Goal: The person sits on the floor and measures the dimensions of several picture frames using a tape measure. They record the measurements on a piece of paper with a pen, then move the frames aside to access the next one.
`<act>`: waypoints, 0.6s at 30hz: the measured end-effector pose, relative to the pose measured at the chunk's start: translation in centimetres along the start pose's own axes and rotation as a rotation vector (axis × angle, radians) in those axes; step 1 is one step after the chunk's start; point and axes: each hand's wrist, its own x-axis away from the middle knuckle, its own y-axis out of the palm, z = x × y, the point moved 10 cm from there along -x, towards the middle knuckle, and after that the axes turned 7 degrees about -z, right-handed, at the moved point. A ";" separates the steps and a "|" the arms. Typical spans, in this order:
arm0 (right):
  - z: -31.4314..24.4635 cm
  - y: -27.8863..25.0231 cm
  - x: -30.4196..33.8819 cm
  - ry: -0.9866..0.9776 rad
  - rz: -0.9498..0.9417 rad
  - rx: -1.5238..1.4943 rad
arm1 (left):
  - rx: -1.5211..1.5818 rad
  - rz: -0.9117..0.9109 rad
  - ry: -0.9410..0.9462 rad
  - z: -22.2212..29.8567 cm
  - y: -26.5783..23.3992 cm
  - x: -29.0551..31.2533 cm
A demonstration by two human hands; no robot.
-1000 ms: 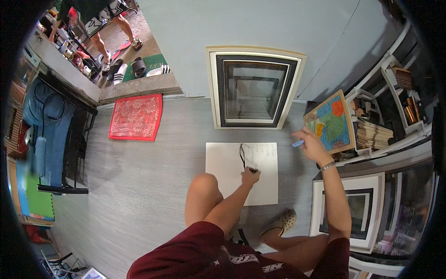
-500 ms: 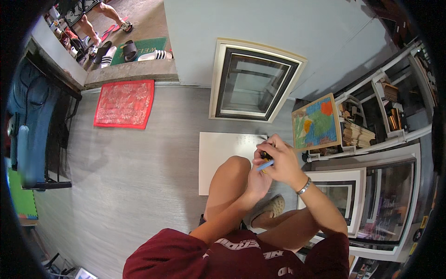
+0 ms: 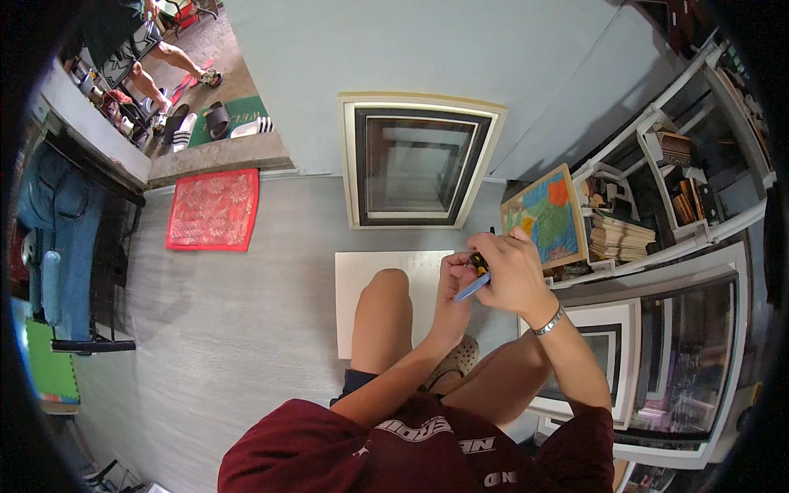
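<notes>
Fingers of our left hand [image 3: 451,283] close round a small black-and-yellow object [image 3: 478,261], partly hidden, near the white sheet [image 3: 347,300]; our right hand [image 3: 514,269] grips a blue stick [image 3: 472,287] — long axis slanting, exposed end pointing lower left. Farther right, a white shelf [image 3: 699,247] holds stacked wooden pieces [image 3: 620,238].

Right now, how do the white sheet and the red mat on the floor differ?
The red mat is patterned, while the white sheet is mostly plain. The mat shows whole; a knee hides part of the sheet. The mat lies near the doorway sill, the sheet farther right. Both lie flat on the floor.
</notes>
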 end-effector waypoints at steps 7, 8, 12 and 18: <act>6.0 -0.5 -0.5 -0.033 -0.088 0.050 | -0.317 -0.112 -0.037 -1.3 -0.3 -5.5; 7.1 -0.6 -0.7 -0.040 -0.103 0.072 | -0.337 -0.173 -0.034 -1.3 -0.2 -6.7; 14.4 -1.2 -2.2 0.022 -0.059 0.115 | -0.303 -0.223 -0.005 2.1 -1.7 -11.6; 28.5 1.0 -4.6 0.224 -0.058 0.280 | -0.299 0.228 0.227 9.7 -17.4 -21.0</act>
